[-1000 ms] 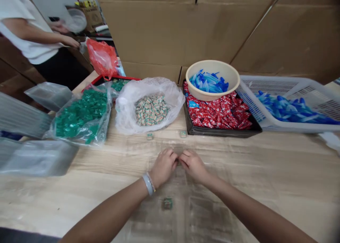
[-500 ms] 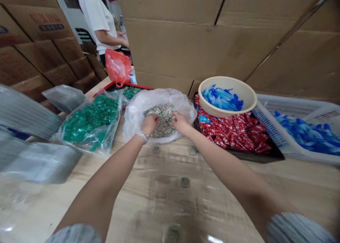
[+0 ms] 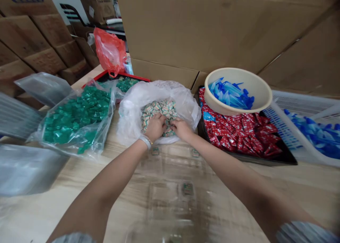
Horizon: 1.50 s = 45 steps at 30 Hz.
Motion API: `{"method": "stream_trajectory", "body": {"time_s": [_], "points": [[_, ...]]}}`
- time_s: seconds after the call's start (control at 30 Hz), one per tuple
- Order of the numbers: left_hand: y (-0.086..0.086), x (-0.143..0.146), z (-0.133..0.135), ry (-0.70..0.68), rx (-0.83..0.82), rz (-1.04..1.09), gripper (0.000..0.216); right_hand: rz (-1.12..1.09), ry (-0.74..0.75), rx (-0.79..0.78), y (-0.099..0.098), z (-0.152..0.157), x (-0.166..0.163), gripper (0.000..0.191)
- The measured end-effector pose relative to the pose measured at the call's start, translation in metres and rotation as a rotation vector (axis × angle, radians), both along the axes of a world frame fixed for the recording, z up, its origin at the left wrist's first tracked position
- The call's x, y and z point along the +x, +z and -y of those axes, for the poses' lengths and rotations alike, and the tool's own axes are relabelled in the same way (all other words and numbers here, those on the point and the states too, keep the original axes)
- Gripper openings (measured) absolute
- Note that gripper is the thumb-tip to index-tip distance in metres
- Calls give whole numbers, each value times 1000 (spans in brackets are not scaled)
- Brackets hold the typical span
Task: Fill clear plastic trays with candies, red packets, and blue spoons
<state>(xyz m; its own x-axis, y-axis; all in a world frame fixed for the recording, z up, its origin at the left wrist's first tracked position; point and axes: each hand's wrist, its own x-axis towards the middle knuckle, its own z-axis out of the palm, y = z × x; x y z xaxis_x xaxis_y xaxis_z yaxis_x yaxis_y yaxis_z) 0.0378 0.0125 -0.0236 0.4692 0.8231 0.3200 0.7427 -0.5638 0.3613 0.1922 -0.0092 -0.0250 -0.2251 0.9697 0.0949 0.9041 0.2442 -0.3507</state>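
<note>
Both hands reach into a white plastic bag (image 3: 132,105) with its mouth spread wide. Inside lies a heap of small square printed pieces (image 3: 159,108) in pale orange, white and green. My left hand (image 3: 156,127), with a band at the wrist, rests on the heap, fingers curled down among the pieces. Beside it, my right hand (image 3: 182,128) has its thumb and fingers drawn together at the heap's right side. What the fingertips hold is hidden. Clear plastic trays (image 3: 164,197), blurred, lie in front of the bag; single printed squares (image 3: 187,189) sit in some compartments.
At left are a clear bag of green packets (image 3: 77,112), stacked clear trays (image 3: 26,168) and a red bag (image 3: 110,52). To the right stand red packets (image 3: 241,133) in a black tray, a cream basin (image 3: 265,94) of blue pieces and a white basket (image 3: 305,145). Cardboard (image 3: 186,30) rises behind.
The view has tilted down and come closer. My left hand has moved further over the heap, nearer to my right hand. The person in white at the back left is out of view.
</note>
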Motion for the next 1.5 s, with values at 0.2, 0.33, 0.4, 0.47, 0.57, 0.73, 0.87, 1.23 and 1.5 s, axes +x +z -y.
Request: {"method": "stream_trajectory", "body": {"time_s": [0.2, 0.33, 0.4, 0.47, 0.57, 0.73, 0.87, 1.23, 1.5], "points": [[3, -1, -5, 41, -104, 61, 13, -116, -40, 94, 6, -2, 3, 18], [6, -2, -17, 83, -323, 93, 16, -320, -54, 49, 6, -7, 2, 17], [8, -1, -21, 70, -350, 79, 17, -361, -84, -10, 3, -11, -3, 15], [10, 0, -23, 51, -362, 77, 18, -390, -151, -44, -3, -13, -9, 14], [9, -1, -23, 43, -397, 95, 22, -421, -240, -38, -11, -12, -16, 13], [5, -3, -21, 63, -447, 146, 26, -379, -217, 26, -17, -8, -16, 11], [3, -3, -21, 105, -479, 179, 28, -361, -94, 71, -12, -5, -17, 12], [4, -8, -22, -47, -459, 165, 24, -302, -112, 41, -6, -13, -24, 23], [7, -19, -5, 25, -273, 97, 21, -357, -213, -168, 4, -14, -1, 12]]}}
